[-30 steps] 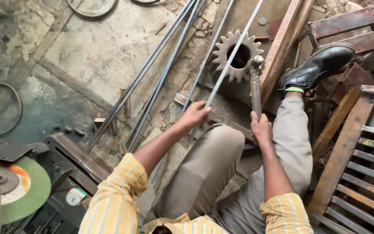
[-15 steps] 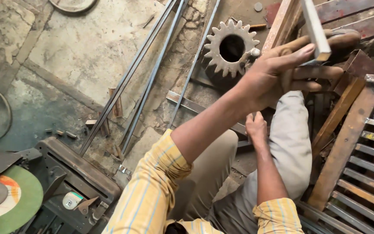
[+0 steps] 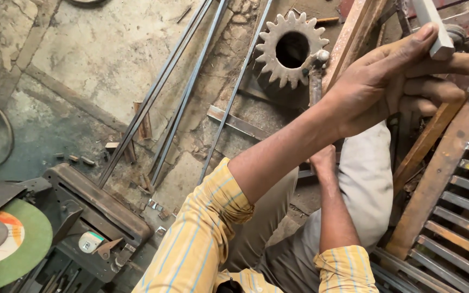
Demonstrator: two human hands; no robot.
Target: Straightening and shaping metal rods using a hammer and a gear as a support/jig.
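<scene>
A: Nearest, what shows?

B: A green disc (image 3: pixel 14 247) on a cut-off saw (image 3: pixel 82 217), low at the left, on the floor (image 3: pixel 99 49).

A: And the person's hands?

B: The right hand (image 3: pixel 324 161) is down by the knee, at the lower end of a rusty handle (image 3: pixel 315 87); whether its fingers are clenched around it cannot be told. The left hand (image 3: pixel 392 81) is raised close to the camera, fingers (image 3: pixel 435 87) curled and thumb pressed, grasping a pale bar (image 3: pixel 432 27) near its end.

A: Farther off?

B: A toothed gear (image 3: pixel 291 49) lies on the floor beyond the knee, the handle's top at its rim. Long thin rods (image 3: pixel 191 81) run left of it; a rusty frame (image 3: pixel 441 179) stands at the right.
</scene>
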